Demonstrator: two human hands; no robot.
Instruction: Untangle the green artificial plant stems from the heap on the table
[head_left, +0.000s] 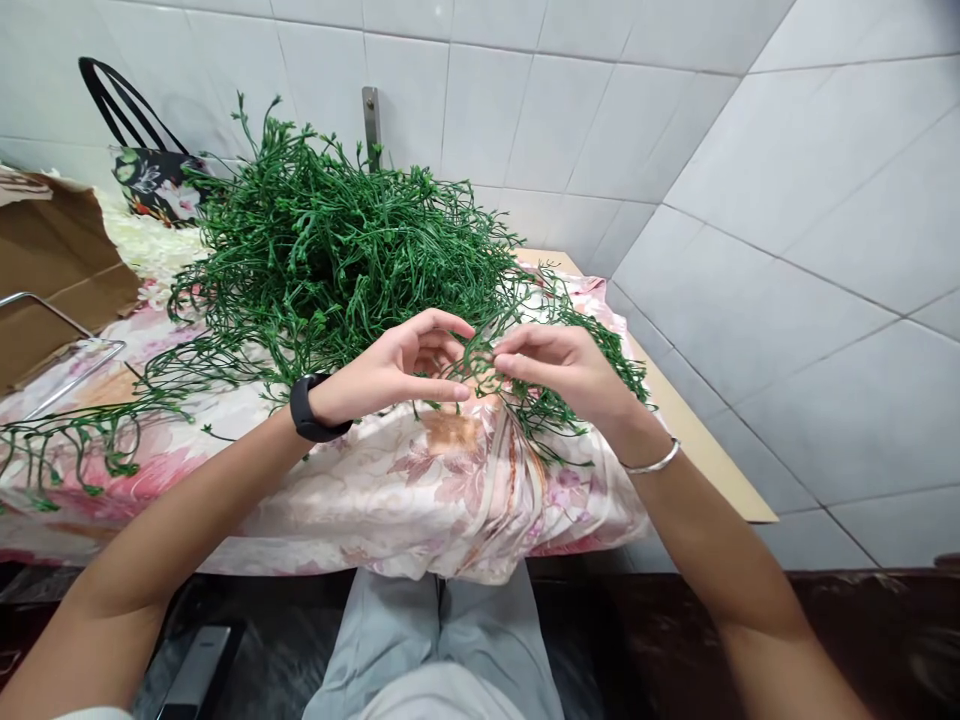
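Observation:
A thin green artificial stem (480, 362) with small branching tips hangs between my hands above the table's front part. My right hand (559, 365) pinches it, thumb against the fingertips. My left hand (420, 362), with a black band on the wrist, is beside the stem; its thumb and fingers are apart and curved around the near side. Right behind them rises a big tangled heap of green artificial stems (352, 250). More loose stems (555, 410) lie under and to the right of my right hand.
A floral cloth (337, 500) covers the table, bunched at the front. At left are a cardboard box (60, 260), a bent metal rod (82, 372), white artificial flowers (161, 245) and a flowered bag (157, 185). Tiled walls (585, 130) close off the back and right.

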